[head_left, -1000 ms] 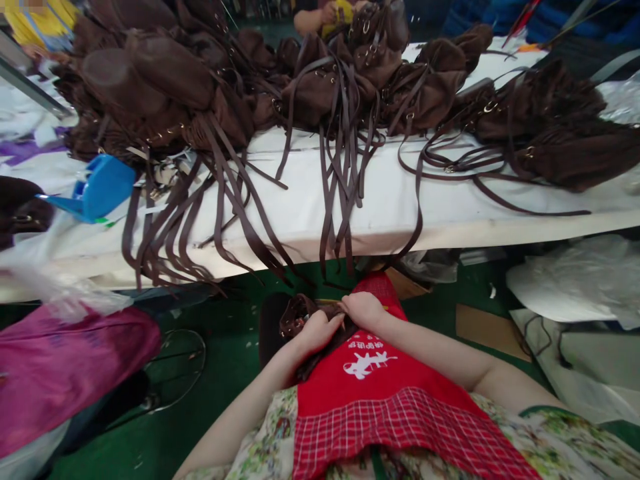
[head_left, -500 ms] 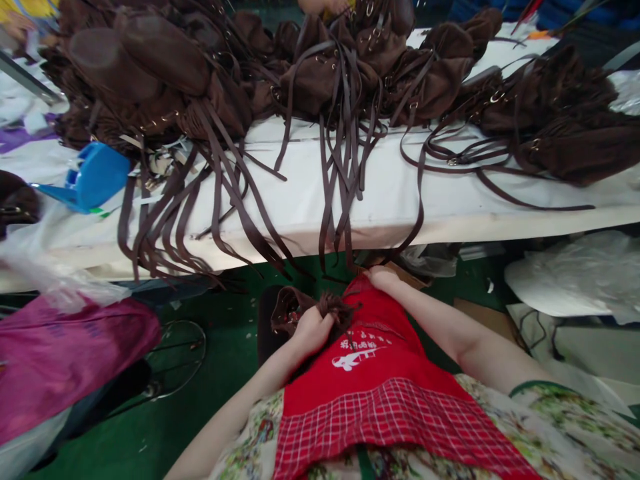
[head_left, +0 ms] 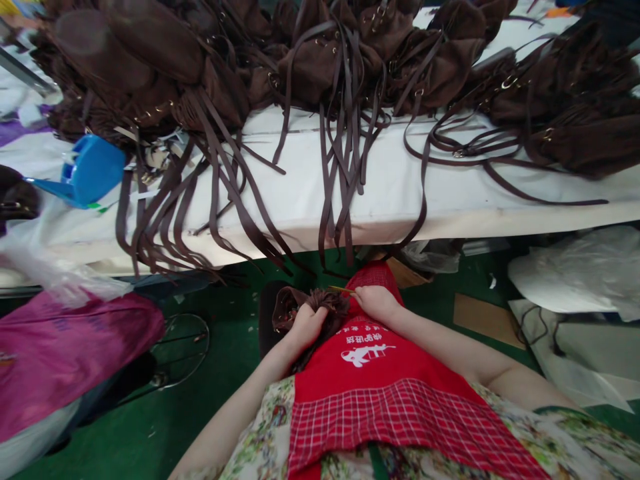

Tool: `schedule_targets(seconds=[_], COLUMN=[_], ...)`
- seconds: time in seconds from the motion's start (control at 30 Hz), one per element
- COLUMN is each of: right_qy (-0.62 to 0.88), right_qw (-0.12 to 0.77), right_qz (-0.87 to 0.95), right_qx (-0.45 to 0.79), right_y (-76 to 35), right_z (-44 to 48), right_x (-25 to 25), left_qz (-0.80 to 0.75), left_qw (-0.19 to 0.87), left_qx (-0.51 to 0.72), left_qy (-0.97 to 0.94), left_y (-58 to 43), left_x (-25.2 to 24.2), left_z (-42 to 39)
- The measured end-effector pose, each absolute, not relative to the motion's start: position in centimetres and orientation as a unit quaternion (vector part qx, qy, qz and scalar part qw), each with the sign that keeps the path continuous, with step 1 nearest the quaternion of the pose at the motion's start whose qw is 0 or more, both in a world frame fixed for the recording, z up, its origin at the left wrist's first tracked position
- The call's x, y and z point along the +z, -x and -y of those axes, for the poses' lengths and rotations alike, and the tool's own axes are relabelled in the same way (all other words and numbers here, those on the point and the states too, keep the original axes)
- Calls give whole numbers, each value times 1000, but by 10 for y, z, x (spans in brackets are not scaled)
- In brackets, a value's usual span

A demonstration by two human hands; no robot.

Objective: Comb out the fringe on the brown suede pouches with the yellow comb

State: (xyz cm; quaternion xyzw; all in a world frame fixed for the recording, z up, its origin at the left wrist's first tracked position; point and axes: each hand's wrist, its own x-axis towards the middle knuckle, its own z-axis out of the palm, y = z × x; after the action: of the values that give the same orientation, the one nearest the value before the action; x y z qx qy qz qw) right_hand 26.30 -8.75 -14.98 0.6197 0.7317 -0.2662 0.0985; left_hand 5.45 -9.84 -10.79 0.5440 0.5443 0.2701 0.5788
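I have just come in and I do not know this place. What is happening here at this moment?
A seated person in a red apron works on a small brown suede pouch in the lap. The left hand grips its gathered top. The right hand holds a thin yellowish tool pointed toward the pouch. In front, a white table carries a pile of brown pouches, their long straps hanging over its edge. A blue plastic object lies at the table's left.

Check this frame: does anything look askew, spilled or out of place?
Mostly the straps: many trail off the brown bags and dangle over the table edge in tangles. Scraps dot the green floor. The left hand grips a bunched brown bag on the lap; the right hand pinches a thin stick.
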Motion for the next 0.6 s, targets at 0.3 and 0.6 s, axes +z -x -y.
schedule_targets(seconds=[0.3, 0.6], right_qy=[-669, -599], right_qw=[98, -161], right_qz=[-676, -650], right_qx=[-294, -439], right_y=[-325, -297], right_z=[60, 56], right_x=[-168, -132], left_qz=[-610, -699], left_qw=[482, 271], left_qx=[510, 463], left_qy=[-367, -473], left_y=[-6, 81], left_x=[-81, -7], left_z=[82, 55])
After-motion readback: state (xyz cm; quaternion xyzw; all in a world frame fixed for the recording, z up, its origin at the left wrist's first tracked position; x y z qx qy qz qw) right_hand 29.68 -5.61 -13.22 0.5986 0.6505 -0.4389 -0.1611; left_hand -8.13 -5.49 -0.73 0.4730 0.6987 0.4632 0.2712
